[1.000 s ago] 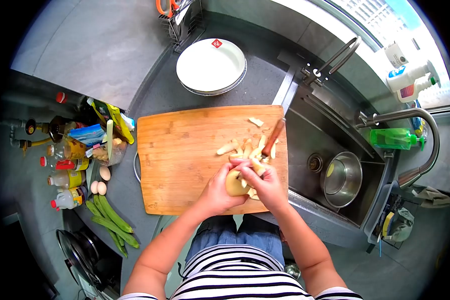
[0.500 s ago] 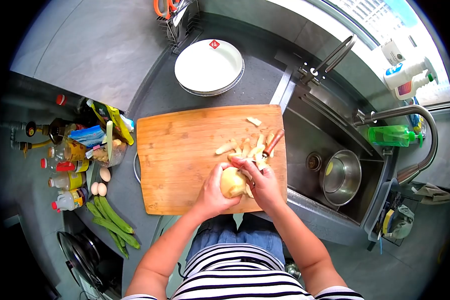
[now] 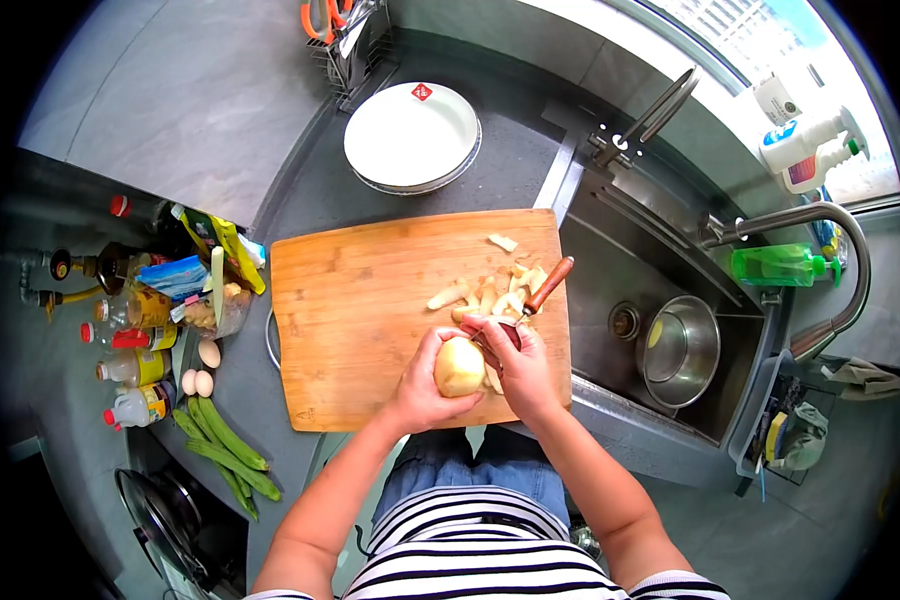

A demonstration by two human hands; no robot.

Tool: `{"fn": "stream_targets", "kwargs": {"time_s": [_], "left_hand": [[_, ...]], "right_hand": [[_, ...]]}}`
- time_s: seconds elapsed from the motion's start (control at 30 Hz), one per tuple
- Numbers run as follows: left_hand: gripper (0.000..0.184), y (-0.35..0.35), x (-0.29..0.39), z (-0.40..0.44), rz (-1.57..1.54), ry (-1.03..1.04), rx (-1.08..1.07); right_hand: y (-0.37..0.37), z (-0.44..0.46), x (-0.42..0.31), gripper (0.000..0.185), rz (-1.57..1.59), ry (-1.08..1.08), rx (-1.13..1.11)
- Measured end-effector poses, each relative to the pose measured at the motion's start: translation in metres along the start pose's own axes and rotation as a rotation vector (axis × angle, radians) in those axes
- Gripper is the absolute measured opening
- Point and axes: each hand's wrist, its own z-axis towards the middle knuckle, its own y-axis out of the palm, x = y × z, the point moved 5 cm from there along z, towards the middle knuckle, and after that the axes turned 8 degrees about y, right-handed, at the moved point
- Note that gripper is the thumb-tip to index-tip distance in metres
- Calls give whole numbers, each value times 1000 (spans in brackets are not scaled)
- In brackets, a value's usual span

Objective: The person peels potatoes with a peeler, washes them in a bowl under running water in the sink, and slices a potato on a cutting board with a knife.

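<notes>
At five o'clock from the middle of the wooden cutting board, twelve being the far side: one potato, pale yellow, rounded, held over the board.

Left hand: cupped about the potato from its seven-to-ten o'clock side, thumb along the near edge; grip firm, fingers wrapped.

Right hand: narrow, fingers closed on one tool, just beside the potato at three o'clock. Tool with a red-brown handle, the handle pointing to between one and two o'clock; other end largely hidden by the fingers. Whether it touches the potato, cannot tell.

Peelings, pale, numerous: loose heap on the board, between two and three o'clock; one strip apart, farther off.

Twelve o'clock, beyond the board: white plate, red label near twelve on its rim.

Between eleven and twelve: wire rack, with orange-handled scissors.

Three o'clock: steel sink, containing one steel bowl, near the drain; past the sink, green pump bottle.

Between eight and nine: three eggs, two side by side, one just beyond.

Eight o'clock: long green vegetables, several, bunched beside the eggs.

Nine o'clock: bottles, assorted, in a row.
</notes>
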Motion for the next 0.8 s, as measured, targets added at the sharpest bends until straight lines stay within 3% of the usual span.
{"fn": "stream_targets", "kwargs": {"time_s": [0.1,0.2,0.33,0.43,0.53,0.63,0.67,0.8], "left_hand": [[63,1,-6,-3,-75,-82,12],[47,-6,-12,-7,-281,-113,210],[23,-12,-24,1,-275,-125,186],[26,-10,-30,9,-280,-88,185],[29,-15,-30,11,-267,-105,291],[33,-40,-15,16,228,48,294],[31,-46,0,16,439,118,363],[20,-65,13,28,904,332,380]], "right_hand": [[-2,-3,-4,20,-207,-69,56],[-23,-8,-12,20,-499,-38,180],[-39,-5,-22,18,-571,-86,87],[-34,0,-25,17,-583,-277,-39],[-36,2,-28,17,-574,-183,13],[-53,9,-31,15,-615,-243,136],[-58,13,-41,17,-819,-486,184],[-53,40,-69,16,-1068,-674,219]]}}
